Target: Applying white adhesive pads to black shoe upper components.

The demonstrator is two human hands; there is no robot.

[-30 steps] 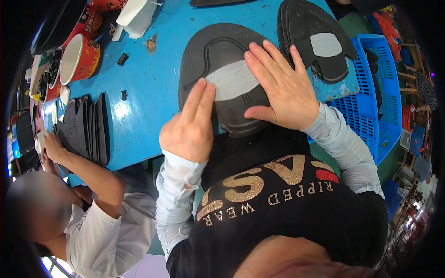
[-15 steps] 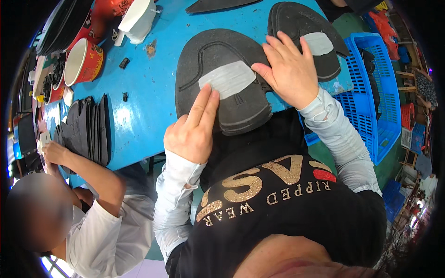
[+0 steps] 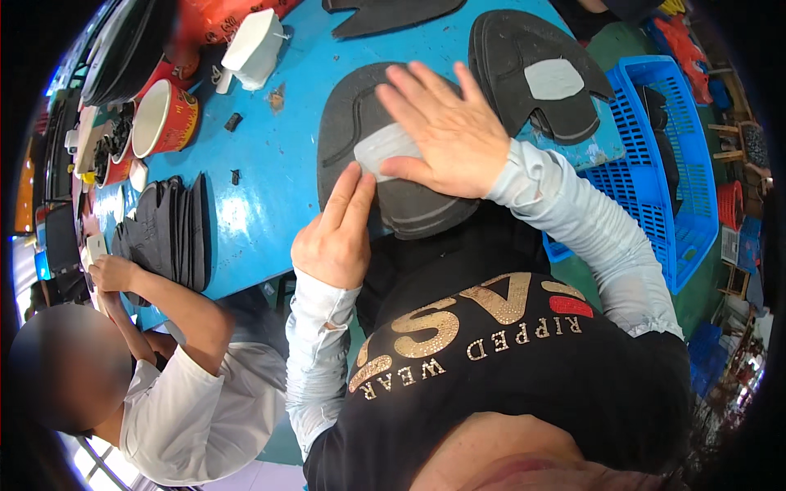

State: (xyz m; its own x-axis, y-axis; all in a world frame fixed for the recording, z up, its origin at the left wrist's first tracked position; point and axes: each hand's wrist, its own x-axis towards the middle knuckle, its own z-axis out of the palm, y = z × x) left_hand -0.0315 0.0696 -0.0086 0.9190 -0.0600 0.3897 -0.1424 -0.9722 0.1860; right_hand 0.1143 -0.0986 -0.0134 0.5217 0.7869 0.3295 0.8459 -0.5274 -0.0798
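Pressing a grey patch [image 3: 391, 150] onto the dark shoe sole [image 3: 385, 155] on the blue table [image 3: 262, 188]; right hand [image 3: 442, 135] flat, open, gripping nothing; left hand [image 3: 336, 237] two fingers extended, rest curled; next, probably, firm rubbing along patch edges.

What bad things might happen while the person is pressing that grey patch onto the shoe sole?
1. The sole hangs partly over the edge of the blue table; hard pressing might tip or slide it off.
2. The right hand lies flat over the grey patch while two fingers of the left hand push its edge; uneven pressure might shift or wrinkle it.
3. A second sole lies very close and might get bumped.
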